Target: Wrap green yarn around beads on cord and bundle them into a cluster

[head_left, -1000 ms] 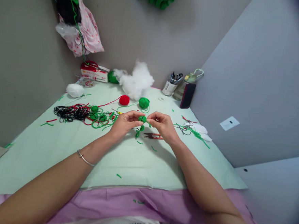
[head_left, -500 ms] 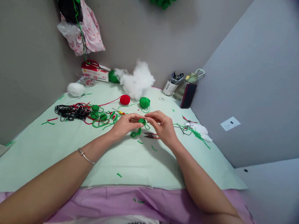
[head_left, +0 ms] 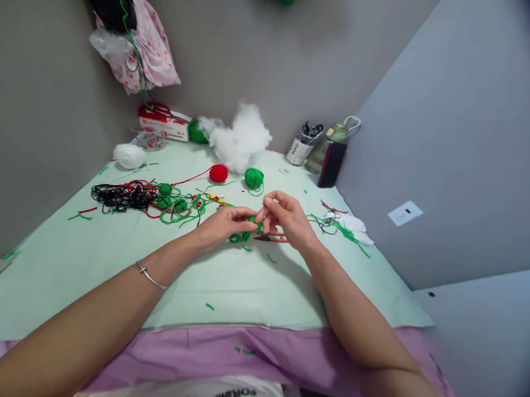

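The left hand (head_left: 225,225) pinches a green yarn piece (head_left: 258,227), presumably steadying it for the right hand (head_left: 288,218), whose fingertips press together.

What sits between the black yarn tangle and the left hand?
Head view: small green balls and loose green strands lie between tangle and left hand.

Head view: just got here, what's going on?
A person is working bare-handed over a table. The left hand holds a small green yarn piece, and the right hand has its fingertips right at it; whatever they pinch is too small to make out. Snips lie close by the right hand. Beyond the hands sit a red yarn ball, a green yarn ball and white stuffing, with a black yarn tangle off to the left.
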Demonstrator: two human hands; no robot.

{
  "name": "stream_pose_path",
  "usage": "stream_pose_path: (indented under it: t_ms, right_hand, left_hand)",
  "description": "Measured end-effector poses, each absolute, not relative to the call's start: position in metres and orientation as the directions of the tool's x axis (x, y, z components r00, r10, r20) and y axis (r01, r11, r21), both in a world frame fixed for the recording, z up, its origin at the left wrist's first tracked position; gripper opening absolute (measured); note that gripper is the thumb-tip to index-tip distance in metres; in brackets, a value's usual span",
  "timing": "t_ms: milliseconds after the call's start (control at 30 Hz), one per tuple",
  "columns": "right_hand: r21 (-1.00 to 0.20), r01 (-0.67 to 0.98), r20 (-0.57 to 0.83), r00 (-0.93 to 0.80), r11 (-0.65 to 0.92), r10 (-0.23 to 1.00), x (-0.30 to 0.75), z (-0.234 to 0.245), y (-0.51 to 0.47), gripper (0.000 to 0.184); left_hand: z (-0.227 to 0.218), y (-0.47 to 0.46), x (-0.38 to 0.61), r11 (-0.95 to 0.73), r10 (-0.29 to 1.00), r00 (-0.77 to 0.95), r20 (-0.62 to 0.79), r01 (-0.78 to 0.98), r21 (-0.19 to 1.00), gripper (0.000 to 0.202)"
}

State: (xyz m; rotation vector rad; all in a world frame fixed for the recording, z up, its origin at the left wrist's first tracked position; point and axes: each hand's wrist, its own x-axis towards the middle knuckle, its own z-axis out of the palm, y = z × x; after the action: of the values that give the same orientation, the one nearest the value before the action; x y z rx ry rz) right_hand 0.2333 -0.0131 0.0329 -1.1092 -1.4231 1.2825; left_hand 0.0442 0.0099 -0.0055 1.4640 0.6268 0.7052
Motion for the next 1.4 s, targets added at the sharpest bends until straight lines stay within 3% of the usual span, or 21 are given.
stream_pose_path:
  t_ms: [100, 267, 400, 533, 633, 800, 933, 1167, 1400]
  right_hand:
    - [-1.000, -0.023, 0.008, -0.237, 0.003, 0.972, 0.233, 0.036, -0.013, 0.033]
    - [-0.966, -0.246, 0.098, -0.063, 0.079, 0.993, 0.246, 0.045, -0.006, 0.037]
    - [-0.970, -0.237, 0.074, -0.092, 0.051, 0.993, 0.252, 0.048, -0.006, 0.030]
    - [-0.984, -0.102, 0.155, -0.078, 0.147, 0.985, 0.247, 0.048, -0.012, 0.023]
    - [-0.948, 0.140, 0.283, -0.032, 0.285, 0.958, 0.241, 0.046, -0.017, 0.017]
    - [-0.672, 0.552, 0.554, -0.069, 0.495, 0.829, 0.235, 0.039, -0.024, 0.012]
    - [-0.613, 0.600, 0.516, -0.190, 0.515, 0.835, 0.233, 0.036, -0.027, 0.013]
    - [-0.599, 0.655, 0.407, -0.246, 0.460, 0.880, 0.231, 0.040, -0.030, 0.015]
    - [-0.673, 0.619, 0.334, -0.235, 0.405, 0.913, 0.232, 0.038, -0.029, 0.014]
  left_hand:
    - [-0.006, 0.009, 0.045, -0.058, 0.735, 0.677, 0.049, -0.010, 0.998, 0.036]
    - [-0.012, 0.011, 0.047, -0.099, 0.737, 0.674, 0.040, 0.048, 0.994, 0.037]
    - [-0.014, 0.011, 0.047, -0.073, 0.779, 0.624, 0.061, -0.006, 0.997, 0.033]
    - [-0.010, 0.013, 0.046, -0.039, 0.851, 0.517, 0.094, -0.117, 0.992, 0.034]
    - [-0.006, 0.015, 0.044, -0.043, 0.884, 0.453, 0.116, -0.169, 0.985, 0.033]
    - [-0.003, 0.018, 0.041, -0.060, 0.928, 0.346, 0.138, -0.228, 0.972, 0.034]
    - [-0.001, 0.017, 0.042, -0.062, 0.939, 0.318, 0.132, -0.221, 0.973, 0.036]
    - [0.002, 0.016, 0.042, -0.070, 0.953, 0.275, 0.129, -0.217, 0.974, 0.035]
    - [0.001, 0.017, 0.043, -0.084, 0.950, 0.273, 0.151, -0.243, 0.966, 0.032]
